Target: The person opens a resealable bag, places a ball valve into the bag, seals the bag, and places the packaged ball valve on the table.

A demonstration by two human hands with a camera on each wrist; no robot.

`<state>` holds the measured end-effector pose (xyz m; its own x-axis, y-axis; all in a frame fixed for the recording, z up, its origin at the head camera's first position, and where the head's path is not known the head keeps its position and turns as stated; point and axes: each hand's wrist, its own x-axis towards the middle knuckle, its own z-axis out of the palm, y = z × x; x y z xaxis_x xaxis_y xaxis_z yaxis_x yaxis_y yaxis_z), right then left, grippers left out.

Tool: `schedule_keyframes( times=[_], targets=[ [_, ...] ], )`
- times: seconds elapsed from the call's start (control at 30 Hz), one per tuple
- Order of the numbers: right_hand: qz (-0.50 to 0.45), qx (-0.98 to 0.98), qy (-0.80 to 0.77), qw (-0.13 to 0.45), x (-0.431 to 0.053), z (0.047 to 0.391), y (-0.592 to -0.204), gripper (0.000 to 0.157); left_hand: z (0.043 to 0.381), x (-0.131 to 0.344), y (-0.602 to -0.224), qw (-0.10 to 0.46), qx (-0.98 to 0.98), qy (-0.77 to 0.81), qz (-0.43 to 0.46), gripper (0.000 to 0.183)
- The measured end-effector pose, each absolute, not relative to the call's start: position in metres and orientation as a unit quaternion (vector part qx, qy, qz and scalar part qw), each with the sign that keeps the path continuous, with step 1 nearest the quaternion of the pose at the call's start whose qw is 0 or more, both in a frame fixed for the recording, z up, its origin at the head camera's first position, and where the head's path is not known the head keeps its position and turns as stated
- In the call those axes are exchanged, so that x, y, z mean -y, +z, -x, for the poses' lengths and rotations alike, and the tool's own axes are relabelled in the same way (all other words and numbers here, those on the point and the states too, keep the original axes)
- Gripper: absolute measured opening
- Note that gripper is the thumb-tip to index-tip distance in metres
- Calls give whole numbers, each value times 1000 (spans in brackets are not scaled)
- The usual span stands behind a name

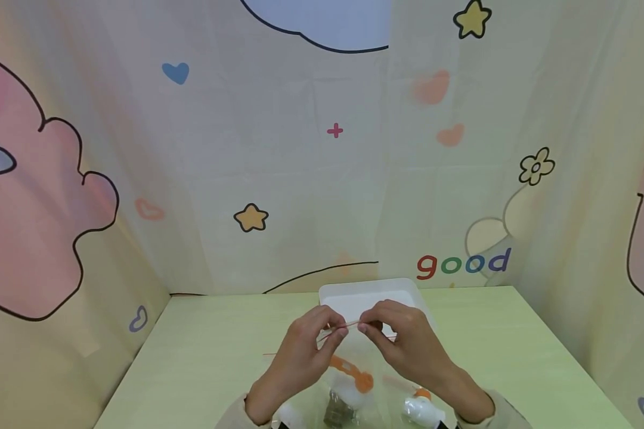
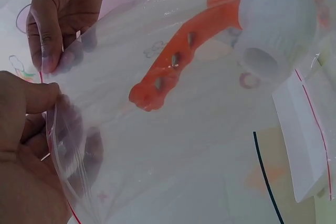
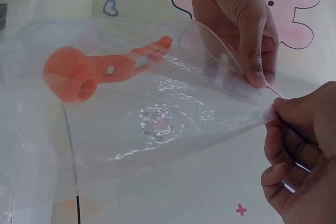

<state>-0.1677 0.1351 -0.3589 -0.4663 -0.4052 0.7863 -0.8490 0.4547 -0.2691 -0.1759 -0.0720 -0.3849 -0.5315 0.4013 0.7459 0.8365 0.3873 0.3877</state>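
Observation:
A clear zip bag (image 2: 210, 145) with a red line along its mouth hangs between my two hands. My left hand (image 1: 310, 342) pinches the mouth's edge between thumb and fingers. Close beside it, my right hand (image 1: 405, 339) pinches the same edge, gathering the plastic, as the right wrist view shows. Inside the bag lies an orange plastic piece (image 3: 113, 69) with a round hollow end and holes along its arm. A white hollow cylinder (image 2: 278, 30) shows beside the orange piece in the left wrist view.
A white tray (image 1: 365, 287) stands behind my hands at the table's back edge. Nearer me are a bag with something dark grey-brown (image 1: 337, 411) and a white item (image 1: 423, 411) with an orange part. A printed curtain (image 1: 300, 149) hangs behind the pale green table (image 1: 204, 345).

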Motion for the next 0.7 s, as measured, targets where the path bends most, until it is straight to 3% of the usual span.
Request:
schedule_keyframes(
  times=[0.37, 0.7],
  targets=[
    [-373, 800, 339, 325, -139, 165, -357, 16, 174, 79, -386, 234, 803, -410, 364, 5],
    [-394, 783, 342, 338, -139, 165, -358, 19, 176, 80, -389, 245, 804, -397, 369, 8]
  ],
)
